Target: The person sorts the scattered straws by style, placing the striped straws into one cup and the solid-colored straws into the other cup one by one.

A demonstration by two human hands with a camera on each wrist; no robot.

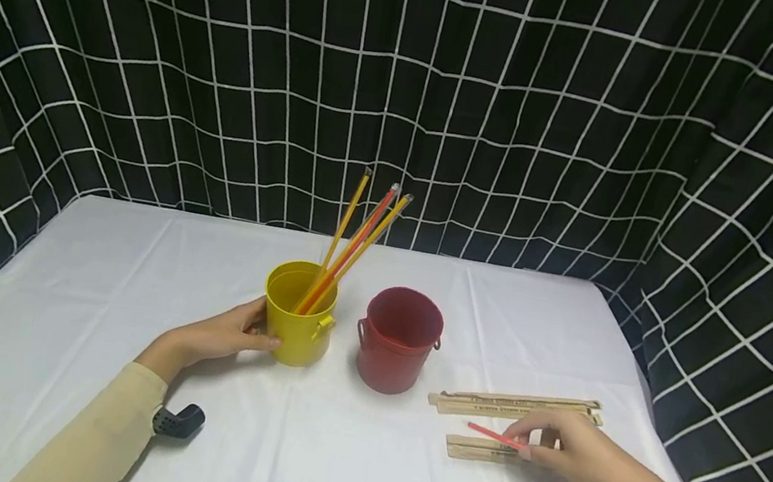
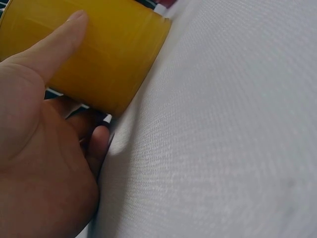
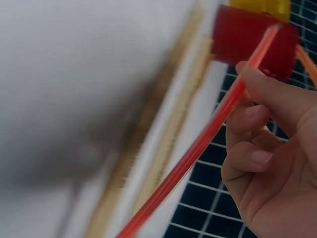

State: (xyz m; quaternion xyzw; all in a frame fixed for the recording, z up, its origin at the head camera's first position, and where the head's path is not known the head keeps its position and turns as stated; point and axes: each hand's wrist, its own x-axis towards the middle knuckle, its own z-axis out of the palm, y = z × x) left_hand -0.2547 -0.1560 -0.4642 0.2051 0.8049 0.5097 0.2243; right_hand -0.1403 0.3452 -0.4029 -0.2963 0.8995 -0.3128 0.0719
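Note:
My left hand (image 1: 223,337) holds the small yellow bucket (image 1: 295,336) at its left side, thumb laid along the wall and the other fingers partly hidden. Several long yellow and red straws (image 1: 355,249) lean to the right inside that bucket. With thumb and fingertips my right hand (image 1: 573,452) pinches a red straw (image 3: 198,146), which slants across the right wrist view. Below the straw lie long, flat packets in brown paper (image 1: 512,407). Part of the nearer packet (image 1: 475,449) is hidden by the right hand.
Between the hands a dark red bucket (image 1: 391,364) with side handle loops stands just right of the yellow one. A white cloth (image 1: 323,450) covers the table. Black curtain with a white grid (image 1: 410,93) hangs behind and at both sides.

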